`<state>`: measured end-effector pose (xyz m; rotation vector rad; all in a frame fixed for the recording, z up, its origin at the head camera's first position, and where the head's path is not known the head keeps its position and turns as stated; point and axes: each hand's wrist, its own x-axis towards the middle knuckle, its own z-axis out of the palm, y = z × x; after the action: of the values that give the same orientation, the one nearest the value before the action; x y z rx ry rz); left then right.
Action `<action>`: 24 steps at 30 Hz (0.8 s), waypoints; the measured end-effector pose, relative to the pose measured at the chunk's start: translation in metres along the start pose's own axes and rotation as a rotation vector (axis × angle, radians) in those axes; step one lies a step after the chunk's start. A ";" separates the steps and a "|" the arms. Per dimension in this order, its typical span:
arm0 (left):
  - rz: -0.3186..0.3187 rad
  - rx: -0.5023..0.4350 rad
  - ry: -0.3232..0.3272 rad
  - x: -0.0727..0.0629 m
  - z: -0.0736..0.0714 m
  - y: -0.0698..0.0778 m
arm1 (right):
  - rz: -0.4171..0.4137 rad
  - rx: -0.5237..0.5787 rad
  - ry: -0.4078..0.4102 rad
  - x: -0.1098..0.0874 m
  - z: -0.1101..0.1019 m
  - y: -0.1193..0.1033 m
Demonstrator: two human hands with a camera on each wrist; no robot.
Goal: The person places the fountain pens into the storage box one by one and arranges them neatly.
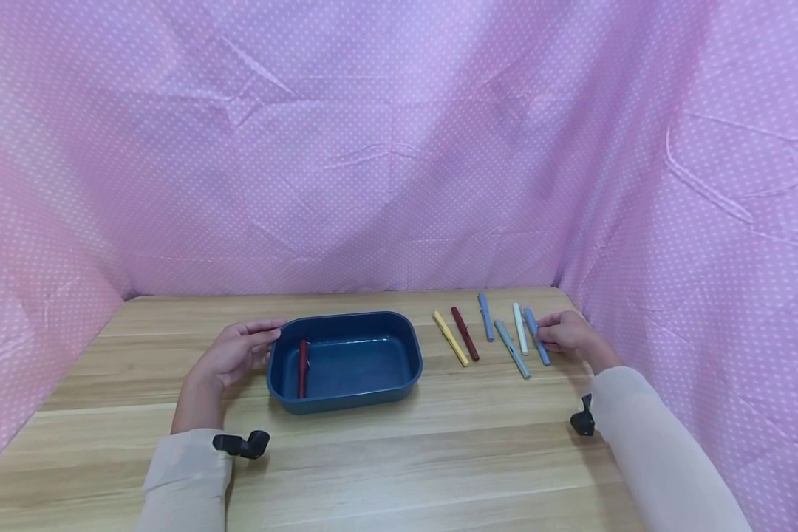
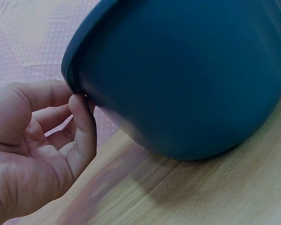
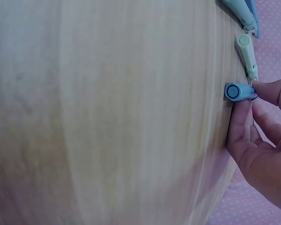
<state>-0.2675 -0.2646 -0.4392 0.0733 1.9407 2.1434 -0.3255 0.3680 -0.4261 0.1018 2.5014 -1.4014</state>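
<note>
With thumb and fingers, my left hand (image 1: 234, 356) pinches the left rim of a dark blue rectangular box (image 1: 362, 366). The left wrist view shows the fingertips at the edge of the box wall (image 2: 187, 84). Inside the box, by its left end, lies a dark red pen (image 1: 302, 369). Over on the right, my right hand (image 1: 567, 332) holds a blue pen (image 1: 543, 355) between thumb and fingers. In the right wrist view that blue pen (image 3: 233, 91) points its round end toward the camera, close over the wood. A pale mint pen (image 1: 520, 329) lies just left of it.
Between box and right hand lie a yellow pen (image 1: 451, 338), a dark red pen (image 1: 465, 335), another blue pen (image 1: 485, 316) and a grey-green pen (image 1: 512, 349). All rest on the wooden table (image 1: 399, 458). Pink dotted cloth (image 1: 372, 148) hangs behind and at both sides.
</note>
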 end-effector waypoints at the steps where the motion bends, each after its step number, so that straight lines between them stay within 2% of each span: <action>1: 0.000 0.005 0.001 0.000 0.000 0.000 | -0.001 0.014 -0.006 -0.001 -0.001 0.000; 6: 0.004 0.028 0.004 0.000 0.000 0.000 | -0.019 0.144 -0.051 0.000 -0.003 0.003; 9: 0.005 0.029 0.005 0.000 -0.001 -0.001 | -0.024 0.183 -0.063 0.001 -0.002 0.003; 16: 0.006 0.037 0.003 0.000 -0.001 -0.001 | -0.008 0.173 -0.055 0.002 -0.001 -0.001; 24: 0.005 0.026 0.000 0.000 -0.001 -0.001 | -0.045 0.166 -0.065 0.001 -0.003 -0.006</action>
<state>-0.2677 -0.2656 -0.4406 0.0830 1.9701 2.1215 -0.3279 0.3670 -0.4194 0.0314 2.3461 -1.6025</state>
